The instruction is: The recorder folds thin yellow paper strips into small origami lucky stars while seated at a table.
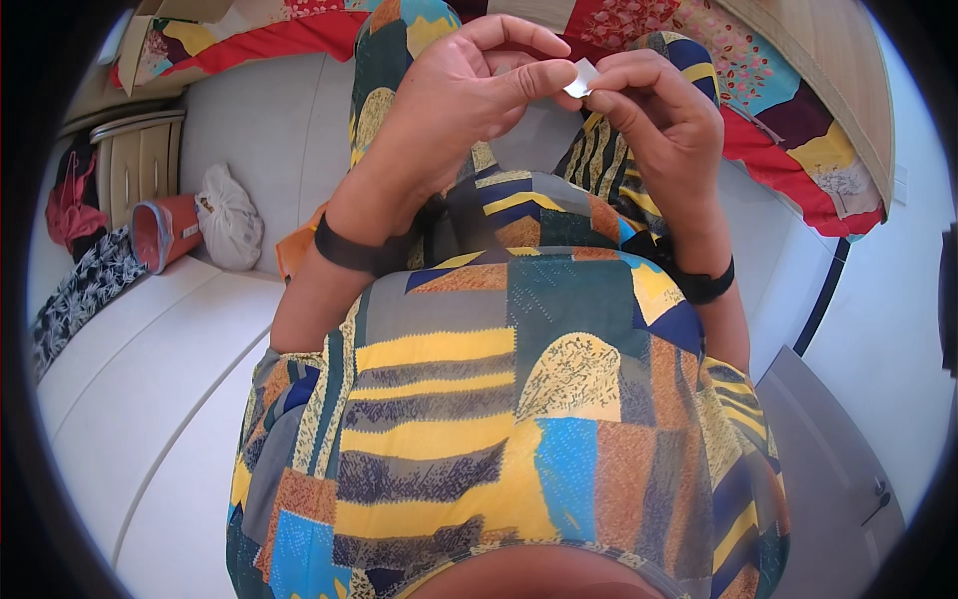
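Observation:
A small white piece, maybe paper or foil, (580,79) is pinched between my two hands above my lap. My left hand (479,82) has its thumb against the piece's left edge, with the other fingers curled behind. From the other side, the thumb and index finger of my right hand (658,97) grip its right edge. Both wrists carry black bands. Under the hands are my legs in patterned trousers (374,120), and a grey surface shows between them. What the piece is made of I cannot tell.
A patchwork bedspread with a red border (816,172) spans the top and right. On the left stand a tipped red bin (174,228), a tied white plastic bag (228,217) and a beige cabinet (138,161). An orange item (296,243) lies beside my left forearm. A grey door (823,449) is at lower right.

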